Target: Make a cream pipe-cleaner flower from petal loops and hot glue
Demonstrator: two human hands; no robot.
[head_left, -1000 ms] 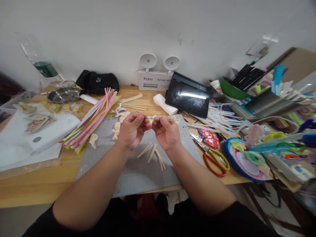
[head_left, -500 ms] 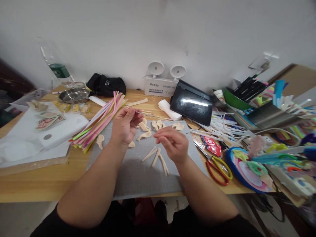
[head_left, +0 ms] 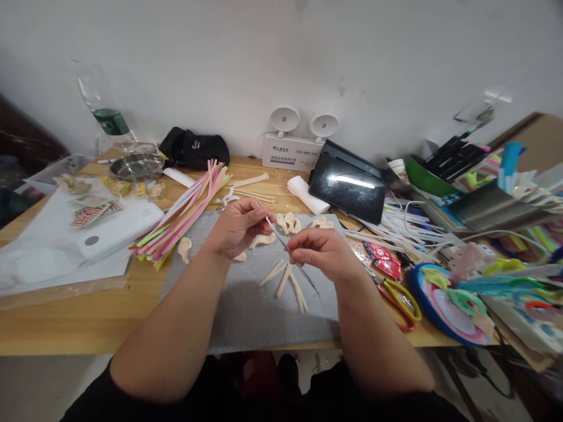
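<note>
Since half a second ago, our right hand (head_left: 321, 252) has come up to the thin wires (head_left: 307, 276), which ran nearly level then and now slant down toward our right. Our left hand (head_left: 231, 227) pinches them near their upper end, thumb against finger; our right thumb and fingers close around them lower down, with the free ends sticking out below. We cannot tell how many wires there are.

To handle them well, we would keep the left pinch firm but light, and let the right fingers guide without squeezing, so the wires stay straight and their tips even. Keeping the free ends pointed away from our wrist seems wise too.

Beneath the wires lies the grey mat (head_left: 246, 319), with cream strips (head_left: 284, 281) fanned on it and curled cream pieces (head_left: 288, 223) beyond our hands; we should hold the tips high enough not to snag them. Farther right, the scissors (head_left: 407, 296) rest beside our forearm, so that elbow wants care.
</note>
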